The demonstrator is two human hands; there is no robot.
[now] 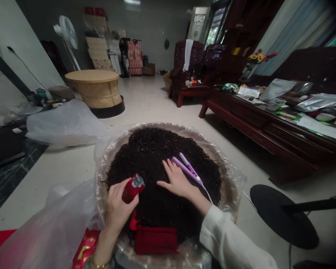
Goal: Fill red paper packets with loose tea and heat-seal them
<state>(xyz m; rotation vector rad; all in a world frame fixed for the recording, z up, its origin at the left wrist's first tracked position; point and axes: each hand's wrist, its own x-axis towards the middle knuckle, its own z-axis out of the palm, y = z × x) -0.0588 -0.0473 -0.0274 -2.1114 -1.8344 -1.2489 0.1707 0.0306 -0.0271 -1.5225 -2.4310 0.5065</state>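
A wide round basket [232,186] lined with clear plastic holds a heap of dark, dry tea leaves [156,145]. My left hand [117,205] is closed around a red foil pouch [130,192], whose silver mouth gapes upward above the leaves. Fingers spread, my right hand [176,181] is on or just over the heap; contact is hard to judge. Beside its fingertips lies a purple hair straightener [187,170], jaws apart, with a white cord running under my right forearm. At the near rim rest red foil packets [156,241], partly in shadow.
Clear plastic sheeting [61,220] spreads left of the basket, near a gold-printed red bag [85,248]. A black round stand base [284,216] is at right. Beyond are a cluttered dark wooden table [268,130], a round wicker stand [98,89] and a white fan [67,33].
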